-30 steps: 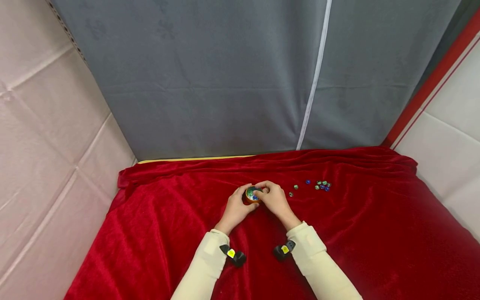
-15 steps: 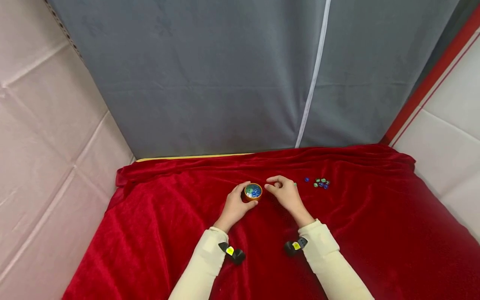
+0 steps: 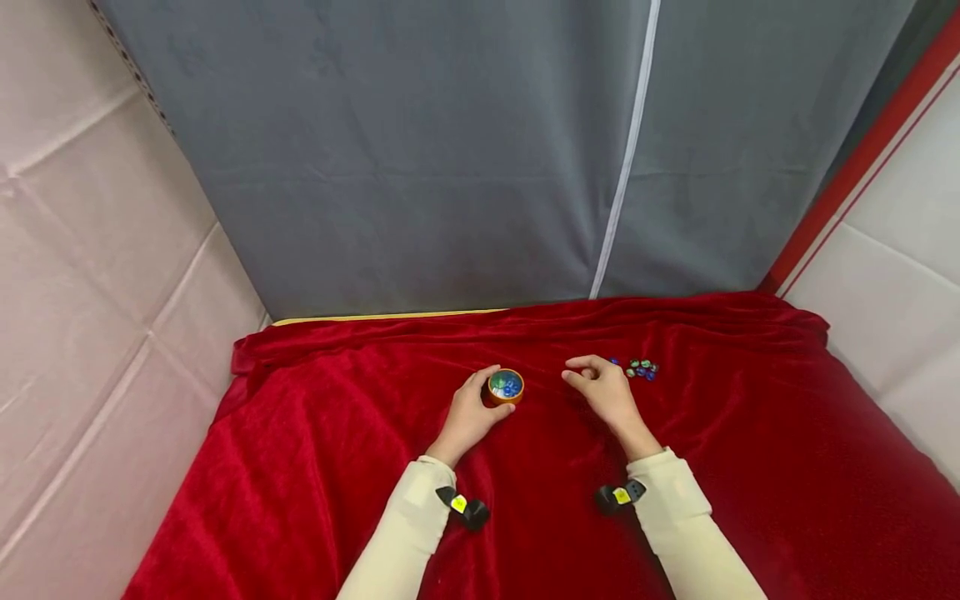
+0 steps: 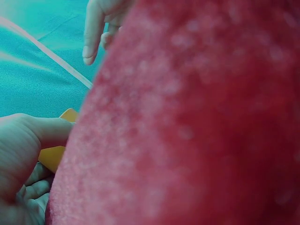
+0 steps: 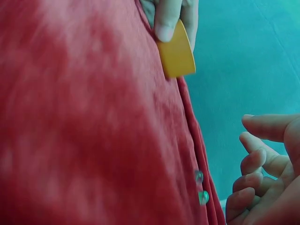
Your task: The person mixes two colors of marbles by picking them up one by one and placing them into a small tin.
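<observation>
In the head view my left hand (image 3: 468,417) holds a small orange-yellow bowl (image 3: 495,400), thumb on its near side and fingers round its far side. Blue and green glass marbles (image 3: 506,385) fill the inside of it. The bowl's yellow wall (image 5: 176,54) shows under a thumb in the right wrist view. To the right of the bowl, my right hand (image 3: 609,397) hovers over the cloth with nothing between thumb and forefinger. Two loose marbles (image 5: 203,197) lie near it in the right wrist view; in the head view this hand hides them.
A cluster of several green and blue marbles (image 3: 642,369) lies right of my right hand, with one blue marble (image 3: 614,362) just left of it. Wrinkled red velvet cloth (image 3: 360,467) covers the table. A grey curtain (image 3: 420,208) hangs behind, with pale walls at both sides.
My right hand has drawn back from the bowl's mouth and moved right, over the loose marbles. My left hand has stayed at the bowl.
</observation>
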A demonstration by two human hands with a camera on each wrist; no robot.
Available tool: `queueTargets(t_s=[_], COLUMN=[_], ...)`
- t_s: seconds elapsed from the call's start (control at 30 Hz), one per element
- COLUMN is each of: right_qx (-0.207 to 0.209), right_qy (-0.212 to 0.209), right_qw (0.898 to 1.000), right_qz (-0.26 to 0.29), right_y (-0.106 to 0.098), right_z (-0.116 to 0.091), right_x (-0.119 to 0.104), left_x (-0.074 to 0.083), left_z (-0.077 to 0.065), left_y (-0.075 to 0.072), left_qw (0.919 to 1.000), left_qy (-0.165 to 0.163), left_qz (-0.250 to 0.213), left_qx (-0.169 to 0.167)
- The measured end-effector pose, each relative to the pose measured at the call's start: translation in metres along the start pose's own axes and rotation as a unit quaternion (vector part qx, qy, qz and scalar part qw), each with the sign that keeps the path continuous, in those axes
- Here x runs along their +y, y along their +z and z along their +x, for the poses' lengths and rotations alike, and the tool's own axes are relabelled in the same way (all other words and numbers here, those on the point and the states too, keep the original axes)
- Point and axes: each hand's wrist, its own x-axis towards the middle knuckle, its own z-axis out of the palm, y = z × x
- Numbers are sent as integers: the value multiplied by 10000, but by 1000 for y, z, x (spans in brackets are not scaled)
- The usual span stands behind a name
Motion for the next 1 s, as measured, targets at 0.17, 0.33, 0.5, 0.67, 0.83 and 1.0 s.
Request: queueTargets(t_s=[0.17,0.33,0.5,0.67,0.83,1.0], right_qx=[32,5,-30,-91,-143,-138], right_qy=[221,360,312,327,460,444], right_qw=[9997,9993,9994,9994,9988,9989], right_qz=[127,123,116,46,77,-109], right_y=[-8,-12,-15,-15,-15,-13], right_z=[0,1,2,3,3,3], right_x=[7,11,14,20,25,28], left_x=[0,0,1,-1,-2,-2], left_z=[1,2,2,2,3,2], left_y=[0,1,2,1,2,1], left_qw=[10000,10000,10000,9999,10000,10000], left_qy=[10,30,53,84,53,35], left_qz=[12,33,39,24,8,2], left_qx=[24,13,60,70,45,40])
